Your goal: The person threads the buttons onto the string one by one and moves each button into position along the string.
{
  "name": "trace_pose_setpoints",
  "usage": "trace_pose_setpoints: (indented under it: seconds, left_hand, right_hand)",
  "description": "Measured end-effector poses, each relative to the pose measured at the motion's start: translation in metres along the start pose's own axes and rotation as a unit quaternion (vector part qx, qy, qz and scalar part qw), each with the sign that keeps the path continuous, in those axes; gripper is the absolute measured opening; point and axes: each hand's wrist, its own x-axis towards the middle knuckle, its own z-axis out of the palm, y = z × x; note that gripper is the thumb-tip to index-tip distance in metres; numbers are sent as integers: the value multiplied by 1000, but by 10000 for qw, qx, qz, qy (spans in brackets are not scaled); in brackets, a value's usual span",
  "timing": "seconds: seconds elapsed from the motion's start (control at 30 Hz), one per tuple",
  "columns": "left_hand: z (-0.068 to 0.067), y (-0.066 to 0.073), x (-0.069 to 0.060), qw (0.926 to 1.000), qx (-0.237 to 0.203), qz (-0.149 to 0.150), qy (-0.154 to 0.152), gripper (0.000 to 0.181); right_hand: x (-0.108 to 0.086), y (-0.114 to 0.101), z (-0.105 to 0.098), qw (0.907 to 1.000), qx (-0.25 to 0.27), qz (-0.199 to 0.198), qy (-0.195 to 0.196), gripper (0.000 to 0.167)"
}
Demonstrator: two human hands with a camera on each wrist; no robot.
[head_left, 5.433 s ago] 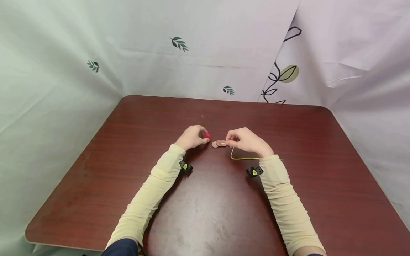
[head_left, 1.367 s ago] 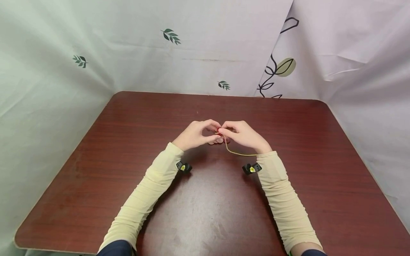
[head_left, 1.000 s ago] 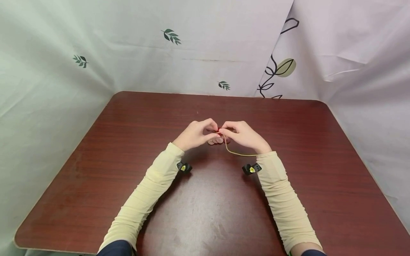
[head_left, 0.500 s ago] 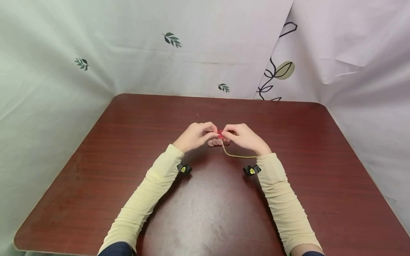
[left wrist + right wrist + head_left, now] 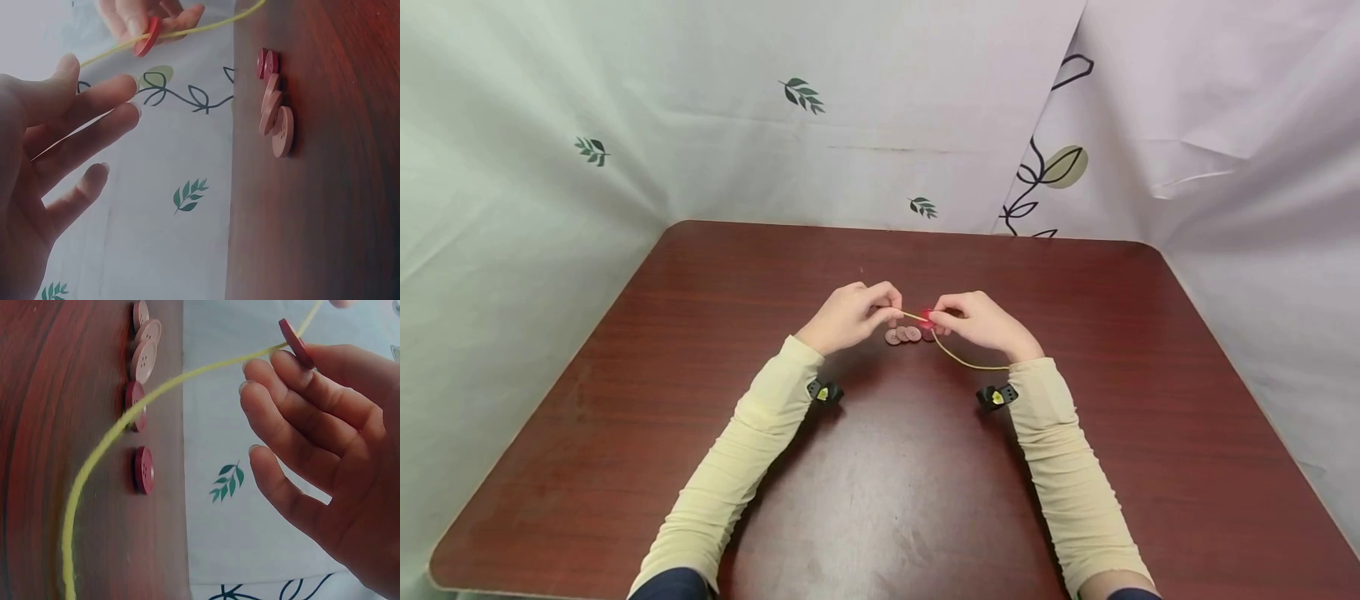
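Observation:
A yellow string point(image 5: 962, 361) runs between the hands, and in the wrist views it passes through a red button point(image 5: 147, 37). The thumb and fingertips of my left hand point(image 5: 852, 317) pinch the string to the left of the button. My right hand point(image 5: 985, 323) pinches the red button by its edge, seen side-on in the right wrist view; its other fingers are spread loosely. From the button, the string's tail curves down toward the right sleeve. Below the hands, pale pink buttons point(image 5: 283, 132) lie overlapping in a row, with two darker red buttons point(image 5: 144, 470) beside them.
The brown wooden table point(image 5: 880, 467) spreads around the arms. A white cloth backdrop point(image 5: 865, 108) with leaf prints stands behind its far edge. Dark wrist straps point(image 5: 997, 397) with small cameras sit on both sleeves.
The left hand first held a red button apart from the right hand's string. The hands met, the string went through, and the button passed to the right hand. The left hand has since drawn left, holding string.

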Motion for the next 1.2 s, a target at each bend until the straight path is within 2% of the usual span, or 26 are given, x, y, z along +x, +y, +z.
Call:
trace_pose_setpoints:
  seconds: [0.47, 0.7, 0.9, 1.2]
  left_hand:
    - [-5, -7, 1, 9999, -80, 39, -146, 9]
    - [-10, -8, -1, 9999, 20, -2, -135, 12]
    - [-12, -10, -3, 9999, 20, 55, -138, 12]
    - [-18, -14, -5, 9995, 167, -40, -255, 12]
  right_hand:
    - [-10, 21, -15, 9989, -265, 85, -375, 20]
    - [-17, 28, -22, 9967, -120, 330, -727, 19]
    - [-22, 36, -25, 9950, 20, 463, -879, 18]
    - [-26, 49, -27, 9909, 289, 538, -1197, 22]
